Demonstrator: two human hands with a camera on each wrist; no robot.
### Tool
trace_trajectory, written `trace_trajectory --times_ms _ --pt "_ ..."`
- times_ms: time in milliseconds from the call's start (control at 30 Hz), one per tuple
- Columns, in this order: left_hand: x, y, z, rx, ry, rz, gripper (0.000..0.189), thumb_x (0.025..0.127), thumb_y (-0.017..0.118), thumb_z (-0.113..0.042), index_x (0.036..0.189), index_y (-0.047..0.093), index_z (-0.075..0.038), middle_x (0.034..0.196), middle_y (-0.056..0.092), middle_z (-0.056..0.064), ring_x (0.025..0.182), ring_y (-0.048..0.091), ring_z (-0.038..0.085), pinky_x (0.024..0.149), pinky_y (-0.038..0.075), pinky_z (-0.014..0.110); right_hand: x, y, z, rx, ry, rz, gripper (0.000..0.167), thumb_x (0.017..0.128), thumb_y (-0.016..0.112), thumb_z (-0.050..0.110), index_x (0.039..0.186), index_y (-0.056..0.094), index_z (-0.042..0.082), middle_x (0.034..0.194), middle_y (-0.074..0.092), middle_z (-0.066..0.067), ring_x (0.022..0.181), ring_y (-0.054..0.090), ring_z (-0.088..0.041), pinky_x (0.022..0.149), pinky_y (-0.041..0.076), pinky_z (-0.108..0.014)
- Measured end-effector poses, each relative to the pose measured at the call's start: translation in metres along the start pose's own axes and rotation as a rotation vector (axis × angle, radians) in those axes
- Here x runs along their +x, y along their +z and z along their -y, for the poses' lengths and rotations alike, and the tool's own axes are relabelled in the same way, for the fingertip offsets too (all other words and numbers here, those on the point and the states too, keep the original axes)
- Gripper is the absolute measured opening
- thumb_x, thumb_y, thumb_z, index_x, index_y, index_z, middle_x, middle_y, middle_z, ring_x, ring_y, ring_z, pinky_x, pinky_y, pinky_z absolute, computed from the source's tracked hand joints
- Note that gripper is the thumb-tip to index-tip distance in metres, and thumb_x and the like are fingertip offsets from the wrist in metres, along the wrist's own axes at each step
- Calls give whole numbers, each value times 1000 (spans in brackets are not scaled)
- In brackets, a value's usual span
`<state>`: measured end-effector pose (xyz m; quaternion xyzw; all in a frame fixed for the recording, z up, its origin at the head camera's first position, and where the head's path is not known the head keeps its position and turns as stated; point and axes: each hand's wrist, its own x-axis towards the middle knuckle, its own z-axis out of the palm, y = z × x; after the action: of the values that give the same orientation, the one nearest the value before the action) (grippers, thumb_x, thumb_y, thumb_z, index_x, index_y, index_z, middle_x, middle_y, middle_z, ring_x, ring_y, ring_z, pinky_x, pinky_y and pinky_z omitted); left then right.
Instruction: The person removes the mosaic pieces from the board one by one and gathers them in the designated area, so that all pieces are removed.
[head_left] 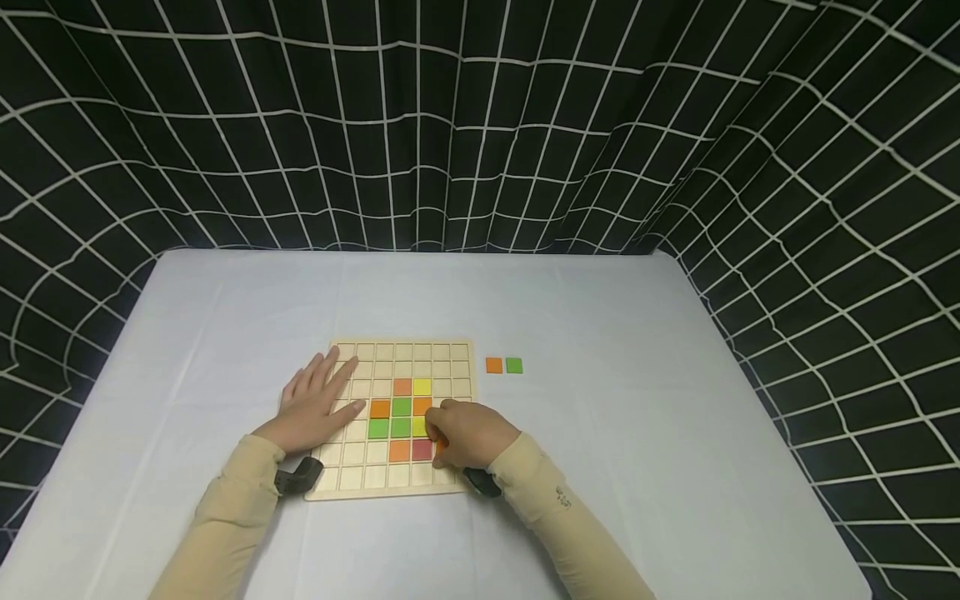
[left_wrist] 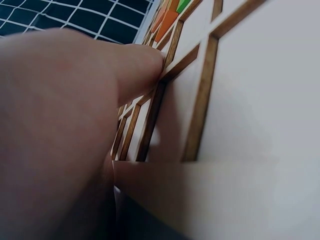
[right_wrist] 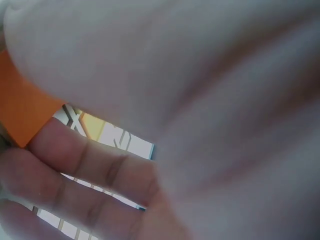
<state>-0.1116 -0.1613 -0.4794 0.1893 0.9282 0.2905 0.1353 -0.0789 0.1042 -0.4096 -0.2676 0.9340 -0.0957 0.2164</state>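
Note:
A wooden grid board [head_left: 375,477] lies on the table, with several orange, green, yellow and red tiles in its middle cells. My left hand [head_left: 311,408] rests with fingers spread over the board's left edge; its thumb [left_wrist: 135,70] lies along the grid ridges in the left wrist view. Over the lower right cells, my right hand [head_left: 472,433] pinches an orange square tile [right_wrist: 27,102] between thumb and fingers, close beside the red tile [head_left: 422,450]. The curled fingers hide most of that tile in the head view.
A loose orange tile [head_left: 494,365] and a loose green tile [head_left: 513,365] lie side by side on the white tablecloth [head_left: 637,400], right of the board. A dark curtain with white grid lines [head_left: 420,133] hangs behind the table and along its sides.

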Motion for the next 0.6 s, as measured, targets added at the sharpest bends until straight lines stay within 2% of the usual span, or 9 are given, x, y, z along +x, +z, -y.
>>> trace_trajectory --times_ms 167,300,467,600 --pt "0 0 2 3 3 -4 73 99 43 -48 155 11 -14 160 -10 16 145 -11 39 111 -6 62 1 -2 0 -8 -5 8 28 77 81 24 83 55 18 72 44 7 63 43 -8 57 35 -20" --pt "0 0 2 6 5 -8 74 98 43 -49 155 11 -15 160 -10 15 145 -11 40 111 -6 62 -1 -9 -7 28 8 -7 26 80 78 25 90 57 16 75 47 6 65 44 -10 59 37 -21" --pt "0 1 3 2 12 -13 73 99 43 -48 155 11 -15 160 -10 15 145 -11 39 111 -6 62 -10 -23 -25 131 87 -70 31 81 78 26 100 58 11 83 54 4 70 49 -11 65 42 -24" --pt "-1 1 2 -11 12 -12 73 99 44 -47 155 11 -14 160 -10 16 145 -11 40 111 -6 62 -16 -33 -45 160 138 -146 29 82 77 23 97 57 10 84 55 2 72 50 -14 66 44 -27"
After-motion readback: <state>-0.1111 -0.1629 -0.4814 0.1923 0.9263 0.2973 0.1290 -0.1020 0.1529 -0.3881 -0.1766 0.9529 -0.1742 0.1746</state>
